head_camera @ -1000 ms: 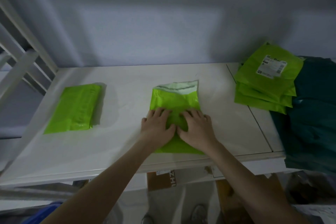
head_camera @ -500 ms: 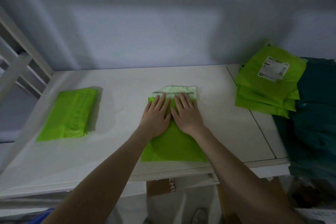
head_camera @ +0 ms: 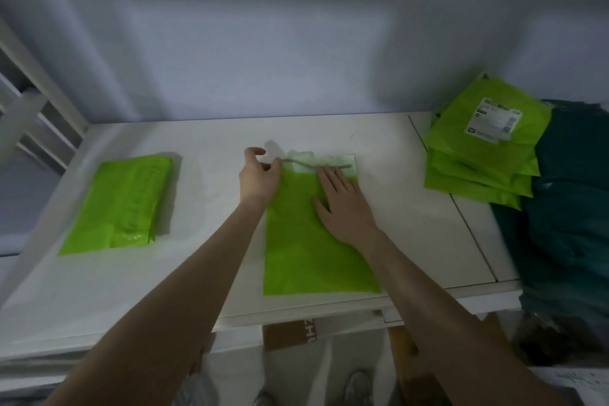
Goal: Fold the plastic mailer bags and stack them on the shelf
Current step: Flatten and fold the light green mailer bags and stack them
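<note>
The fingers (head_camera: 273, 164) of the left hand (head_camera: 259, 179) are pinched narrow on the top-left corner of the pale flap of the green mailer (head_camera: 309, 241), which lies flat mid-shelf (head_camera: 211, 148). The right hand (head_camera: 342, 204) is spread wide and pressed flat on the bag, holding nothing. The slick, thin film could slide or crease crooked if the pressing is eased, judging by its sheen. A folded bag (head_camera: 122, 204) is seen to the left, an unfolded pile (head_camera: 478, 161) to the right, beside dark teal bags (head_camera: 573, 194).
</note>
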`<control>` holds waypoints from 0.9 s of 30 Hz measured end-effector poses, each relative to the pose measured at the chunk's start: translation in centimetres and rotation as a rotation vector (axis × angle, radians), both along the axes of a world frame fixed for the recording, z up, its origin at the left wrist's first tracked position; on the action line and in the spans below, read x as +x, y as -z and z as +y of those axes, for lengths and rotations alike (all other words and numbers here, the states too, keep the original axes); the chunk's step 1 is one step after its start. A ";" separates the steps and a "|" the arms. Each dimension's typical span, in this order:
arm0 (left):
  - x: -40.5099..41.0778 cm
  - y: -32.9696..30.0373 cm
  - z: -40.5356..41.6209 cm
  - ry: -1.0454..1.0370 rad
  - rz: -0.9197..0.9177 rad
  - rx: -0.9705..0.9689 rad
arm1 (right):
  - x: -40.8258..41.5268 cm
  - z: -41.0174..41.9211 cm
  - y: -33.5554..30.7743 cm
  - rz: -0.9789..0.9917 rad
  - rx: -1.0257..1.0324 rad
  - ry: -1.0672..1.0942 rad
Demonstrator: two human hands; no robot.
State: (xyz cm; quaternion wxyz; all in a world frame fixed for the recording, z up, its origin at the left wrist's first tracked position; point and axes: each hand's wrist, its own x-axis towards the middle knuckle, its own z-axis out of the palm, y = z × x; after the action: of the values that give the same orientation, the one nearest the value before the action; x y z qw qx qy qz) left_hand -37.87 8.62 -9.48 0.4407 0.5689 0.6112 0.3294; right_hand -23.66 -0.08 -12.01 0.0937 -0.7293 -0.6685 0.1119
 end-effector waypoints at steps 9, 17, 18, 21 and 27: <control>0.7 0.4 1.0 -0.033 -0.111 0.096 | 0.2 -0.1 0.4 -0.029 -0.008 0.002; -0.4 1.6 1.9 0.031 0.085 0.215 | 0.3 0.0 0.6 -0.020 -0.020 0.005; -0.4 1.7 2.0 0.039 0.115 0.227 | 0.3 0.0 0.6 -0.023 -0.023 0.006; -0.1 2.2 2.0 0.084 0.225 0.259 | 0.2 0.0 0.6 -0.045 -0.028 0.009; -0.3 2.4 0.8 0.088 0.472 0.297 | 0.2 0.1 0.4 -0.035 -0.086 0.014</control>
State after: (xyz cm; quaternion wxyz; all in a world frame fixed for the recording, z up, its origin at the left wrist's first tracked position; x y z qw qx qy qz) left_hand -38.17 9.44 -11.87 0.2116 0.7141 0.6169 0.2543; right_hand -23.50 0.05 -12.41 0.0514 -0.7391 -0.6595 0.1272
